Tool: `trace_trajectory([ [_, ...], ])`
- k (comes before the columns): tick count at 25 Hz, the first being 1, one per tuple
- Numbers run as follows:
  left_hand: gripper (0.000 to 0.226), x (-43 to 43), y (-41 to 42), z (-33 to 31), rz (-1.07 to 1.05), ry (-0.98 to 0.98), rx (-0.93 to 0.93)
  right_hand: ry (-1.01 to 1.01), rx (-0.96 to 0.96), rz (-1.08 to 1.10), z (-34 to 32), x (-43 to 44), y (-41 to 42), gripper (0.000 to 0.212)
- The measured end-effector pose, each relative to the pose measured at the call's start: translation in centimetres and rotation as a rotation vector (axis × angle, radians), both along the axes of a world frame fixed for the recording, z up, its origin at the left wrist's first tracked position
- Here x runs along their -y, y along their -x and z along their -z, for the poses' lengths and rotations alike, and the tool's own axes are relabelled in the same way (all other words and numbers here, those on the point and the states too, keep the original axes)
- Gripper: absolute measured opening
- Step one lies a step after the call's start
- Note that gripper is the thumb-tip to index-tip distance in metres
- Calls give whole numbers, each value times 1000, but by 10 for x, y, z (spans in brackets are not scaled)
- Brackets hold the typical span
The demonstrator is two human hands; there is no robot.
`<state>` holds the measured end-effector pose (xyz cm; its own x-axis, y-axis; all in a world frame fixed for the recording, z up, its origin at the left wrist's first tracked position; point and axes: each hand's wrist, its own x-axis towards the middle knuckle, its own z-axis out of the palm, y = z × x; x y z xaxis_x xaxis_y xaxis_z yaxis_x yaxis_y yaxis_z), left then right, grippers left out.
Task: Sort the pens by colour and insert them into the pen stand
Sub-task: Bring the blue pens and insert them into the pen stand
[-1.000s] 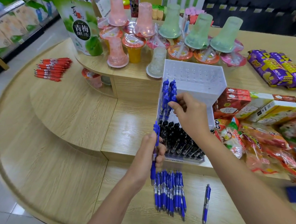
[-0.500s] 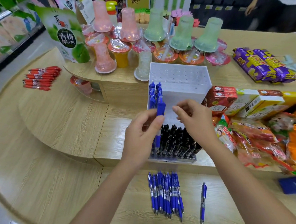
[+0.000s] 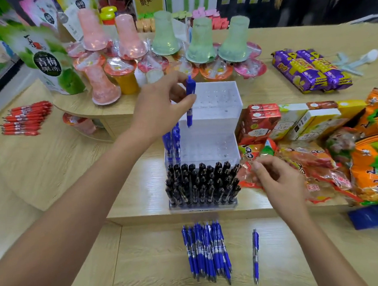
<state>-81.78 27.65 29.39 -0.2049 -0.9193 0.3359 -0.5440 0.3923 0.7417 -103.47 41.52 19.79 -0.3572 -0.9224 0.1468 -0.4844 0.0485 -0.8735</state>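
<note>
Blue pen (image 3: 190,88) in left hand (image 3: 161,107) now higher above pen stand (image 3: 216,103)

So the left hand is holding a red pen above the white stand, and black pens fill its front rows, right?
Not red: the head view shows the left hand holding a blue pen above the white stand. Black pens do fill its front rows.

Left forearm enters at 8 o'clock and extends toward 1 o'clock. Left hand (image 3: 159,107) is raised, thumb and fingers pinching a blue pen (image 3: 190,88) upright. Right forearm enters at 5 o'clock. Right hand (image 3: 276,179) is palm-down, fingers loosely curled, empty.
</note>
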Motion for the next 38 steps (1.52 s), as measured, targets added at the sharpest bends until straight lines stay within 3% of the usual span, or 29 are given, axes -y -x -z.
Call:
trace_trajectory([
  [10, 16, 13, -6, 25, -6, -35, 152, -46, 75, -82, 12, 11, -19, 10],
  [13, 26, 14, -9, 19, 60, 1, 204, -52, 41, -88, 14, 11, -18, 8],
  [20, 13, 17, -10, 11, 92, 21, 273, -95, -149, -132, 13, -1, 0, 12],
  [24, 15, 20, -12, 7, 92, 85, 339, -147, -174, -167, 17, -6, 5, 12],
  [29, 14, 22, -15, 10, 65, 45, 275, -182, -176, -206, 20, -8, -1, 12],
  [38, 16, 21, -15, 9, 80, 42, 420, -179, -184, -199, 22, -7, 0, 13],
])
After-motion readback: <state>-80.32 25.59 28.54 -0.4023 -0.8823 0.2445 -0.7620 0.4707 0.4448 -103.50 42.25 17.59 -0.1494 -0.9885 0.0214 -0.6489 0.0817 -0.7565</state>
